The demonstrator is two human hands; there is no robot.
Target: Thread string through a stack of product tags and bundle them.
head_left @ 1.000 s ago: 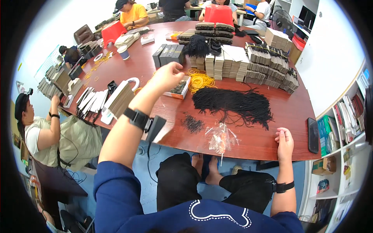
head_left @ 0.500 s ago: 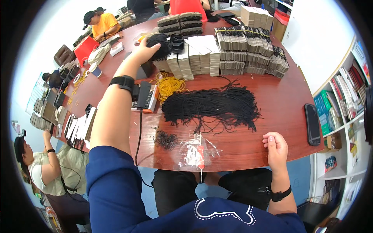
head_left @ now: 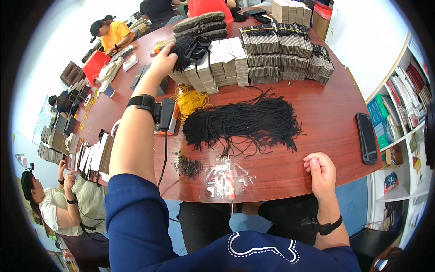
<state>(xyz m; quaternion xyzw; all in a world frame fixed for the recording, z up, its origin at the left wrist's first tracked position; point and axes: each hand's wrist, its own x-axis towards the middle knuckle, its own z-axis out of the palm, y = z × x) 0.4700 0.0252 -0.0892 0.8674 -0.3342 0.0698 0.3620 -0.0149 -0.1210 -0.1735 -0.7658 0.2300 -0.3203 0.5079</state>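
Observation:
At the far left of the stacked cards, my left hand [head_left: 164, 61] has its fingers around the edge of a bundle of black cords [head_left: 182, 51]. A flat, dark glossy piece [head_left: 199, 49] lies against that bundle, on top of the card stacks [head_left: 226, 68]. My right hand [head_left: 322, 174] rests near the table's front edge, fingers loosely curled, nothing visible in it. Between the hands, a large bundle of black cords [head_left: 240, 122] lies spread across the table. Yellow rubber bands [head_left: 191, 102] are heaped behind its left end, beside a small box [head_left: 172, 124].
A heap of small dark pieces [head_left: 188, 167] and a red-handled thin tool [head_left: 230, 181] among clear plastic scraps lie in front. A black phone [head_left: 366, 138] is at the right edge. Banded card stacks [head_left: 283, 52] stand behind. Other people work at the left and far side.
My left hand has drawn slightly left and nearer, and the dark piece by its bundle has tilted. The view has shifted a little. A person at left has raised both hands.

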